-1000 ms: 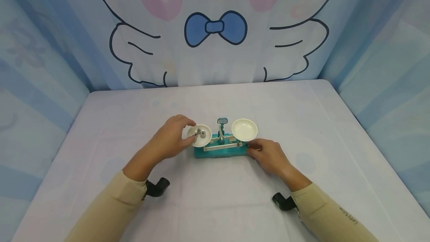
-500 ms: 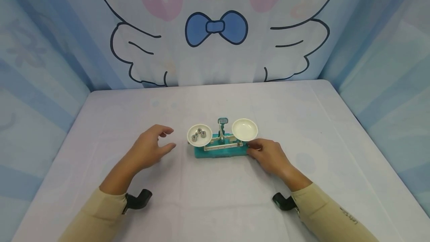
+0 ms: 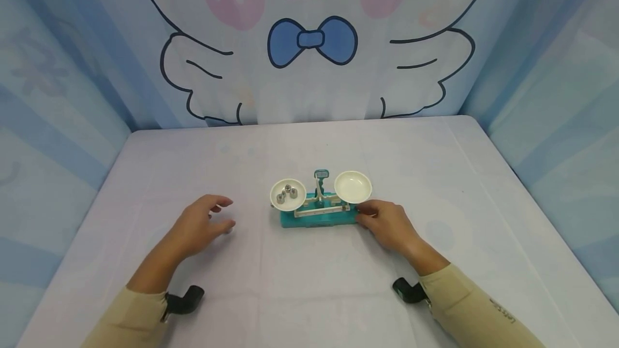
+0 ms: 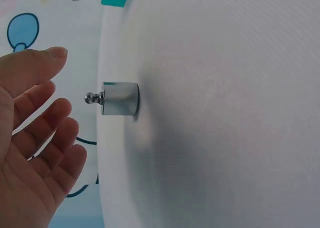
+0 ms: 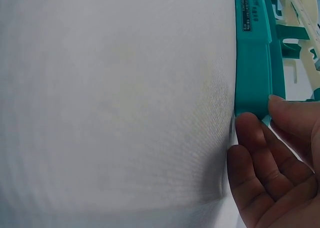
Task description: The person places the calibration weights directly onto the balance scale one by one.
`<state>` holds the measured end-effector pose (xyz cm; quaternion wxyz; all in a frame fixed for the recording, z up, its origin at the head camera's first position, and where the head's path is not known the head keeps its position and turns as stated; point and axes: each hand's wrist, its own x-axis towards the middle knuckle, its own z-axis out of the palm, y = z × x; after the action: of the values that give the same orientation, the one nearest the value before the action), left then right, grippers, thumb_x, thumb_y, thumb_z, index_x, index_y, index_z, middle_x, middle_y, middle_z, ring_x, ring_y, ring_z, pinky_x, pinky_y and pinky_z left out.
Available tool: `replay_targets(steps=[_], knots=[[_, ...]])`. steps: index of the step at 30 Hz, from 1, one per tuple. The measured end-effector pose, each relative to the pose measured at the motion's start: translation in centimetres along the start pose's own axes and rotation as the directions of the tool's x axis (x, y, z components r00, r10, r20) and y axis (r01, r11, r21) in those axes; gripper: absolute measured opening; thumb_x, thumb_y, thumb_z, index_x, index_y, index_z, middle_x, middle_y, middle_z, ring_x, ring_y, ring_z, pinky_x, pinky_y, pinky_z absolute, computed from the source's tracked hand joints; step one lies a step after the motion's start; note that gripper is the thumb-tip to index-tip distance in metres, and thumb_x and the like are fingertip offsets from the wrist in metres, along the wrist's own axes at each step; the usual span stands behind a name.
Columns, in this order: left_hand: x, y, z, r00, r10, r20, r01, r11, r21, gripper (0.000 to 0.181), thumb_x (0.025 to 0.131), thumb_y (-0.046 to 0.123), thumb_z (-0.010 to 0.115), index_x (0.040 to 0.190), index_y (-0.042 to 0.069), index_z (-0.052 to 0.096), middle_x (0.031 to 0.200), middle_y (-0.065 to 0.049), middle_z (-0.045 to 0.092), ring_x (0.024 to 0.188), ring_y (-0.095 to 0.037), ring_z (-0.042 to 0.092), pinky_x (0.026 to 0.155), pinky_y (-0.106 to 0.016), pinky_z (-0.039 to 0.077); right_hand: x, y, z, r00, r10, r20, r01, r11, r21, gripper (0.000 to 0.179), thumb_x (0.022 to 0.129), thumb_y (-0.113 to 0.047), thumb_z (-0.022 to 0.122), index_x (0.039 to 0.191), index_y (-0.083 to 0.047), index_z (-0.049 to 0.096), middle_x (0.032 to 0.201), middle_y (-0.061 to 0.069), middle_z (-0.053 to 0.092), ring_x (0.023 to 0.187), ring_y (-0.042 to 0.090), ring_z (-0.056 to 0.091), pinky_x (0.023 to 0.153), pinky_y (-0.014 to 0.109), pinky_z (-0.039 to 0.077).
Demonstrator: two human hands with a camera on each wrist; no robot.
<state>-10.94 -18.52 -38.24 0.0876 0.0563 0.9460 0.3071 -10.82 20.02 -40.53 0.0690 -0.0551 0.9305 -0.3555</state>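
Though cylindrical, smooth knobbed metal weight

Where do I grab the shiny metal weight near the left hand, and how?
Probably best by the small knob on top of the weight, pinching from above: the weight stands upright on the table, knob up, and the knob is much slimmer than the rest.

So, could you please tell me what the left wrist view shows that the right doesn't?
Only the left wrist view: the left hand, an upright metal weight and a blue bow print. Only the right wrist view: the right hand, pinching the teal base, and a dark label. Both: part of the teal base and the white tabletop.
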Motion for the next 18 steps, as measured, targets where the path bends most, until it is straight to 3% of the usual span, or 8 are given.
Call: replay_targets(steps=[5,18], knots=[[-0.2,-1.3,0.2,1.000,0.025,-0.017,-0.025,1.000,-0.002,0.041,0.090,0.016,0.075,0.126,0.001,0.062,0.127,-0.022,0.056,0.110,-0.039,0.056,0.091,-0.054,0.049,0.1,0.1,0.0,1.000,-0.012,-0.004,0.012,1.000,-0.013,0.033,0.096,-0.018,0.065,0.122,0.002,0.068,0.113,0.013,0.072,0.097,0.024,0.069,0.081,0.042,0.056],[0.1,-2.6,0.5,0.998,0.021,0.055,-0.021,1.000,0.000,0.028,0.089,0.012,0.074,0.112,-0.002,0.067,0.097,-0.007,0.067,0.093,-0.026,0.062,0.081,-0.046,0.051,0.2,0.1,0.0,1.000,-0.012,0.000,0.012,1.000,-0.014,0.033,0.096,-0.017,0.065,0.123,0.001,0.067,0.114,0.013,0.071,0.101,0.027,0.068,0.085,0.044,0.055]])
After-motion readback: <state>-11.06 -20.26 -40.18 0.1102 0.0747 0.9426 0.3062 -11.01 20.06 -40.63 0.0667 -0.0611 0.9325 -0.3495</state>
